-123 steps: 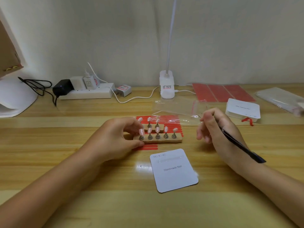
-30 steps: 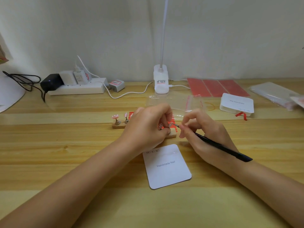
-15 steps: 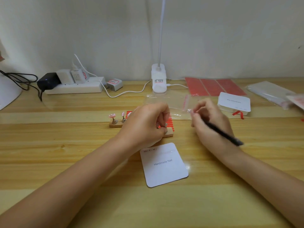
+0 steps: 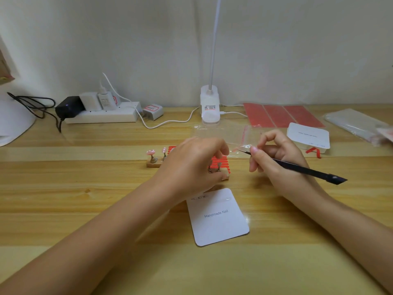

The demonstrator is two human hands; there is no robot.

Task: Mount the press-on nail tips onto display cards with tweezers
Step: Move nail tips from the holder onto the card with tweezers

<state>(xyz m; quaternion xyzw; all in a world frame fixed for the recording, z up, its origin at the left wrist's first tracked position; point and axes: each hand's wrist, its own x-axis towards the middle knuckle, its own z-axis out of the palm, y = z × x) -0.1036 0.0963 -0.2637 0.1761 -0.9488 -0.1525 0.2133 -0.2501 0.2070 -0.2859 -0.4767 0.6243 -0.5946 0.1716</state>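
pale wall behind, wooden desk (image 4: 63, 209) running under everything. right hand (image 4: 274, 158) is gripping black tweezers (image 4: 297, 168) pen-fashion, fingers curled round the shaft; a small pink nail tip (image 4: 235, 149) is sitting pinched at the tweezer point, lifted off the desk. left hand (image 4: 191, 165) is resting with curled fingers on the wooden nail stand (image 4: 225, 176), holding it down; exactly what the fingertips are pinching is hidden.

key relation: display card (image 4: 218, 216), white, printed "handmade nail", is lying flat nearer the person than the tweezer point and slightly to its left, just in front of the stand. right hand is the nearer working hand and already carrying the tip. card's long axis is running away from the person, tilted a little; its printed top edge is facing the stand.

tweezers' long axis is lying roughly left-right, point toward the left hand, back end out right and lower. nail tip is extending past the point leftward; its curve is too blurred to read.

more tips (image 4: 150, 153) are standing on pegs at the stand's left end. red adhesive strip sheet (image 4: 221, 161) is lying under the stand. spare card stack (image 4: 308, 135) well apart at right.

judgement: next move is probably bringing the tip back toward the card's upper edge.
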